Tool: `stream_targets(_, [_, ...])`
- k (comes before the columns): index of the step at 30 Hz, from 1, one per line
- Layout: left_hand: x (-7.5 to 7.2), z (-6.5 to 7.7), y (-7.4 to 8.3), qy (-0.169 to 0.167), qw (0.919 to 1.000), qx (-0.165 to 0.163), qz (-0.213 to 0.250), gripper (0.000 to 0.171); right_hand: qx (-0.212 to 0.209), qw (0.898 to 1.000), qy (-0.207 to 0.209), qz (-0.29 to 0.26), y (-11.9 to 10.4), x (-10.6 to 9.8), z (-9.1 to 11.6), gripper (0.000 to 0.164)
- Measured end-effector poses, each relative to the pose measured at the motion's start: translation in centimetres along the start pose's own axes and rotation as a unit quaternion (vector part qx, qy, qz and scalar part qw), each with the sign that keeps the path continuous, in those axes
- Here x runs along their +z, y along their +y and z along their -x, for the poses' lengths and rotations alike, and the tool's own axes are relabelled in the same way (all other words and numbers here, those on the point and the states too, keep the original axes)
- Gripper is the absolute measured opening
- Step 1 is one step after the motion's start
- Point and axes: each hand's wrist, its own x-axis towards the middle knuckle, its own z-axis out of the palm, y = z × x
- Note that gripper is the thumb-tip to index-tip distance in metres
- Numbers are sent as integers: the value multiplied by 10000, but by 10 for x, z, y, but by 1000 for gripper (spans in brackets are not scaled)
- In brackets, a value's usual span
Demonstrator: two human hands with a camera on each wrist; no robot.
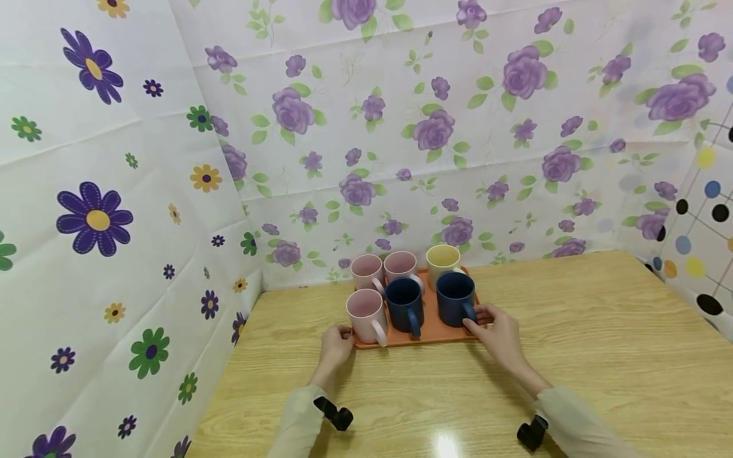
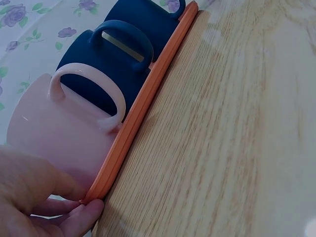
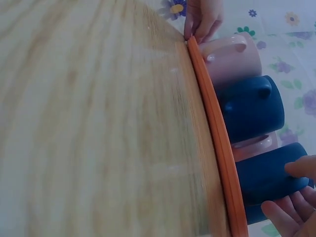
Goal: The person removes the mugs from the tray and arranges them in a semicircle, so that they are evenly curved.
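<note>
An orange tray (image 1: 431, 310) lies on the wooden table with several mugs on it. Its front row has a pink mug (image 1: 364, 312) at the left, a dark blue mug (image 1: 403, 304) in the middle and another dark blue mug (image 1: 455, 299) at the right. Behind them stand two pink mugs and a yellow mug (image 1: 441, 262). My left hand (image 1: 336, 346) pinches the tray's front left corner, the thumb beside the pink mug (image 2: 59, 131). With thumb and fingers, my right hand (image 1: 499, 332) grips the right blue mug (image 3: 266, 173) at its handle.
The pale wooden table (image 1: 572, 331) extends in front of the tray and to its right. A flowered cloth wall (image 1: 389, 146) rises close behind the mugs, and another (image 1: 143, 267) stands at the left. Each sleeve has a black wrist camera (image 1: 338, 415) strapped on.
</note>
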Motion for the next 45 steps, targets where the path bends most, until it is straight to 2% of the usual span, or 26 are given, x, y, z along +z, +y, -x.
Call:
stream_targets(9, [-2, -3, -3, -92, 9999, 128, -60, 21, 25, 9999, -55, 101, -6, 0, -2, 21])
stream_targets(15, [-3, -4, -5, -199, 9998, 22, -87, 21, 24, 9999, -94, 122, -6, 0, -2, 20])
stream_targets(24, [-3, -4, -8, -278, 9995, -55, 138, 19, 35, 9998, 30, 204, -7, 0, -2, 19])
stream_targets(30, [-3, -5, -8, -257, 9995, -69, 191, 18, 39, 9998, -13, 188, -7, -4, -1, 18])
stream_targets(45, [-2, -4, -11, -95, 9997, 168, 125, 20, -148, 9991, 53, 396, 1, -9, 1, 15])
